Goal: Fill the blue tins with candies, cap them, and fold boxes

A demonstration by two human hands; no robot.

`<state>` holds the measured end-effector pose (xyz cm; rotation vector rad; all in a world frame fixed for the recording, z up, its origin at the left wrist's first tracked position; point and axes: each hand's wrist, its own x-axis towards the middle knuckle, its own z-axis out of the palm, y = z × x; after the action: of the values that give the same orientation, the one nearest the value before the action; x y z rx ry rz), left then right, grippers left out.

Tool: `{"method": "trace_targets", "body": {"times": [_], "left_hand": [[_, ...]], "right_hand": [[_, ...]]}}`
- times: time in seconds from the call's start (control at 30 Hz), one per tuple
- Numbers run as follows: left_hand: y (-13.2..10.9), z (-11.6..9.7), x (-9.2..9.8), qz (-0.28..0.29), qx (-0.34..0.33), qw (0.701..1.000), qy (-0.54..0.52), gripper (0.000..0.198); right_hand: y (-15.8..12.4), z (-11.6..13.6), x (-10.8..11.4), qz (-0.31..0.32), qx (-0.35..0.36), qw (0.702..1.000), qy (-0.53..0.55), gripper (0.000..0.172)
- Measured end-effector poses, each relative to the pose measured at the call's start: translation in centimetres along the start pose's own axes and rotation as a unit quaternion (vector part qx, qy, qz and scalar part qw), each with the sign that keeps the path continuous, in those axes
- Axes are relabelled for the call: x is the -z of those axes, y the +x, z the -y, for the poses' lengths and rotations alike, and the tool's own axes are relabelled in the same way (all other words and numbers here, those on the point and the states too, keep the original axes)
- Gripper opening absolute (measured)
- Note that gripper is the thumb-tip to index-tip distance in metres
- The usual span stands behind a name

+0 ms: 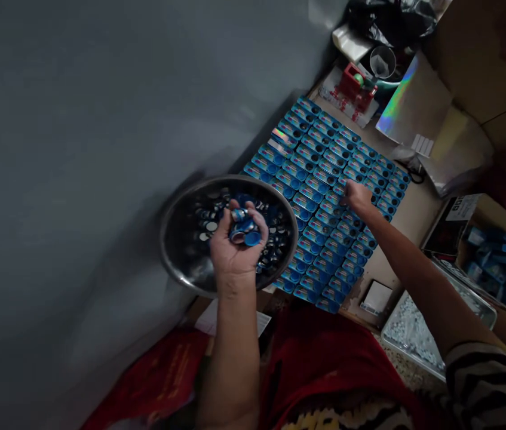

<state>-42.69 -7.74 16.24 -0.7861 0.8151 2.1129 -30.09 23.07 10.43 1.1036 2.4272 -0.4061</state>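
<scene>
A plain grey wall [77, 149] is filling the left side of the scene, and beside it a tan worktable [423, 218] is carrying close, slanting rows of flat blue rectangular packs [319, 206], each showing a round spot, dark on some and blue on others. A wide, round, shiny metal bowl [176, 239] is sitting between the wall and the packs, its rim overlapping the nearest rows in view, and many small round blue-and-silver pieces [205, 227] are lying inside it.

The person's left hand [237, 251] is turning its palm upward above the bowl and is grasping several of these pieces, with the fingers curling around them. The right hand [356, 196] is reaching in over the middle of the packs, its fingers bending downward; whether they are pinching anything, I cannot tell. Its arm is coming from a black-and-pale striped sleeve [490, 382].

At the table's far end, a red tape dispenser [352, 80] is standing near a black plastic bag [396, 21], and a silvery iridescent sheet [418, 101] is leaning toward the packs. To the right, an open cardboard box [454, 215] is holding blue packets [499, 257]. Below it, a shallow rectangular tray [414, 358] is containing small pale bits [418, 328].
</scene>
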Motion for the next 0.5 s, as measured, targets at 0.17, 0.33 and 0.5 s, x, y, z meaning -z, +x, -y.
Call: {"method": "trace_targets", "body": {"times": [0.17,0.33,0.5], "left_hand": [[-3.1,7.7,-3.4,0.067,0.104,0.992,0.033,0.021],[-1.8,13.9,-3.3,0.057,0.197,0.979,-0.005,0.023],[0.6,17.1,-1.3,0.018,0.232,0.972,0.023,0.025]], "right_hand": [[-1.0,-0.3,0.3,-0.027,0.033,0.999,0.018,0.034],[-6.7,-1.4,0.4,-0.144,0.142,0.959,0.199,0.018],[-12.7,-3.1,-0.9,-0.144,0.271,0.891,0.334,0.022]]}}
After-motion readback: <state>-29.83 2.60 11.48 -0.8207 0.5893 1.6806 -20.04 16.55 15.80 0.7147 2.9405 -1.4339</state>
